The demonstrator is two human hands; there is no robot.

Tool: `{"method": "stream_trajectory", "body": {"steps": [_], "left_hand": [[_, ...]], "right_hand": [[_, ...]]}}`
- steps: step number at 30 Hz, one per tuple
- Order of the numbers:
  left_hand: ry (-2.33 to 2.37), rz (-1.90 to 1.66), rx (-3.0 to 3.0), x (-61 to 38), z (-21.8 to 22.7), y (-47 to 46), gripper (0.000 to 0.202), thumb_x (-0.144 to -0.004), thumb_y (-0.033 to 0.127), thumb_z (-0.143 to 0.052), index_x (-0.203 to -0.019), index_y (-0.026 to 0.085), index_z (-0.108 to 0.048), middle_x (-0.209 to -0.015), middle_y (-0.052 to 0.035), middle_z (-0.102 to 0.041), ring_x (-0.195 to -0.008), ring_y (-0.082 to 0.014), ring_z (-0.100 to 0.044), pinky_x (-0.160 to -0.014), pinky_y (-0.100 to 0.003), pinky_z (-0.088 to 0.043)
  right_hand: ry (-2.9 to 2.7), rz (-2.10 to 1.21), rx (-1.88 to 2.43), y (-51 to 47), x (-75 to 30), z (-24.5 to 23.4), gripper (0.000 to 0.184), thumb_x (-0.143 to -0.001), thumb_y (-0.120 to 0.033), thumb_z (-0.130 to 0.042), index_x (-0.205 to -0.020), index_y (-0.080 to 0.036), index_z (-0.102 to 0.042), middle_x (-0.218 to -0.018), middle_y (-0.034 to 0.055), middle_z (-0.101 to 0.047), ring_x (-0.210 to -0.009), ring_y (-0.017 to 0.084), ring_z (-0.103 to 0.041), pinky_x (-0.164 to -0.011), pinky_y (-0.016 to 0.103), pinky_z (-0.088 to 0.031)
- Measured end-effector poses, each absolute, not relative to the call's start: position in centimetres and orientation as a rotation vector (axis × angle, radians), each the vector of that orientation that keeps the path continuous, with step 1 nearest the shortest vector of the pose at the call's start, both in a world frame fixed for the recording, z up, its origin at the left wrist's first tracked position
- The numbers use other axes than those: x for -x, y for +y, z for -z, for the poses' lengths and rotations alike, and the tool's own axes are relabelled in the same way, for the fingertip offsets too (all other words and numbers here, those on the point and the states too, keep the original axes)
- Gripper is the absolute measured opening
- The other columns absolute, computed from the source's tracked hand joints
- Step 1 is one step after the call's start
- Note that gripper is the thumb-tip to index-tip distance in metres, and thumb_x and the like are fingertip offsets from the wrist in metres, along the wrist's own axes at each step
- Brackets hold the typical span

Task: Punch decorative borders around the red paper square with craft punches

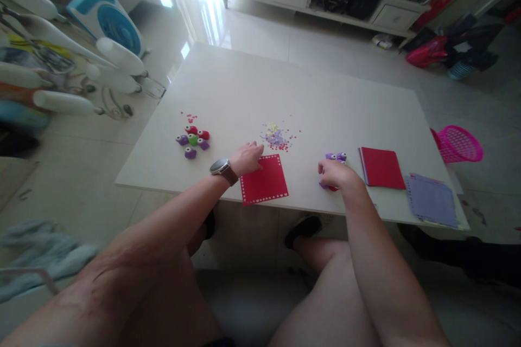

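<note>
A red square of paper point(266, 181) with small holes punched along its edges lies near the front of the table. My left hand point(247, 157), with a watch at its wrist, rests on the paper's upper left part, fingers apart. To the right, my right hand point(338, 173) is over a group of small craft punches point(342, 156), purple and red. Its fingers are curled together, and what they hold, if anything, is hidden. More craft punches point(192, 140), purple, red and green, stand in a cluster on the left.
Loose punched bits point(277, 136) lie beyond the paper, and a few red bits point(190, 118) lie at the left. A stack of red paper point(382, 168) and a pile of lilac sheets point(432, 200) are at the right. A pink basket point(459, 143) stands past the table's right edge.
</note>
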State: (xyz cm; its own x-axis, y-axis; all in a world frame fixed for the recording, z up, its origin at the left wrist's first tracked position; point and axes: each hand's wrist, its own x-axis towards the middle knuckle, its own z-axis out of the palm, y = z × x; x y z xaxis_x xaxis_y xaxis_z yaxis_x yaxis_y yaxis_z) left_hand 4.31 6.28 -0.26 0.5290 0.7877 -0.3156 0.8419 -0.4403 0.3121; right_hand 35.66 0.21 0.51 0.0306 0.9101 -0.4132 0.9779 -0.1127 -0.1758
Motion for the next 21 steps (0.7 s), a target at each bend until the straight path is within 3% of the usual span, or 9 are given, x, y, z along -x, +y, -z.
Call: {"method": "stream_trajectory", "body": {"steps": [4,8,13,17,21], "left_hand": [[1.320,0.190,-2.331,-4.1,0.5,6.2,0.047,-0.080,0.029,-0.077,-0.123,0.016,-0.063,-0.119,-0.0155,-0.068,-0.111,-0.0309,-0.064,-0.092,-0.037,-0.049],[1.303,0.174,-2.295,-3.5,0.7,6.3,0.052,-0.075,0.027,-0.079,-0.123,0.016,-0.063,-0.116,-0.0137,-0.070,-0.111,-0.0304,-0.064,-0.091,-0.036,-0.049],[1.239,0.134,-2.246,-3.1,1.1,6.8,0.038,-0.067,0.024,-0.079,-0.104,0.019,-0.069,-0.113,-0.0106,-0.067,-0.100,-0.0260,-0.064,-0.085,-0.033,-0.051],[1.190,0.062,-2.238,-3.0,1.4,7.1,0.030,-0.063,0.017,-0.073,-0.093,0.019,-0.067,-0.104,-0.0087,-0.067,-0.092,-0.0244,-0.063,-0.076,-0.032,-0.049],[1.118,-0.038,-2.176,-3.2,1.5,7.1,0.044,-0.063,0.007,-0.060,-0.105,0.021,-0.066,-0.092,-0.0049,-0.069,-0.082,-0.0225,-0.061,-0.068,-0.032,-0.045]], "right_hand": [[1.791,0.814,-2.075,0.3,-34.6,-1.4,0.035,-0.057,0.001,-0.074,-0.083,-0.022,-0.072,-0.085,0.0079,-0.074,-0.067,0.022,-0.066,-0.064,0.034,-0.050],[2.018,0.917,-2.040,0.3,-33.0,-2.0,0.033,-0.059,0.001,-0.074,-0.081,-0.022,-0.069,-0.085,0.0060,-0.074,-0.066,0.020,-0.064,-0.062,0.032,-0.050],[2.335,0.989,-1.979,0.8,-30.8,-2.3,0.021,-0.072,-0.009,-0.074,-0.085,-0.023,-0.067,-0.088,0.0039,-0.074,-0.081,0.021,-0.068,-0.073,0.030,-0.052],[2.362,0.925,-1.907,1.0,-29.7,-2.2,0.017,-0.073,-0.010,-0.072,-0.084,-0.022,-0.068,-0.087,0.0036,-0.073,-0.079,0.020,-0.066,-0.071,0.029,-0.049],[2.345,0.900,-1.883,1.1,-29.1,-1.6,0.016,-0.075,-0.007,-0.069,-0.084,-0.021,-0.068,-0.086,0.0039,-0.074,-0.079,0.019,-0.066,-0.071,0.027,-0.047]]}}
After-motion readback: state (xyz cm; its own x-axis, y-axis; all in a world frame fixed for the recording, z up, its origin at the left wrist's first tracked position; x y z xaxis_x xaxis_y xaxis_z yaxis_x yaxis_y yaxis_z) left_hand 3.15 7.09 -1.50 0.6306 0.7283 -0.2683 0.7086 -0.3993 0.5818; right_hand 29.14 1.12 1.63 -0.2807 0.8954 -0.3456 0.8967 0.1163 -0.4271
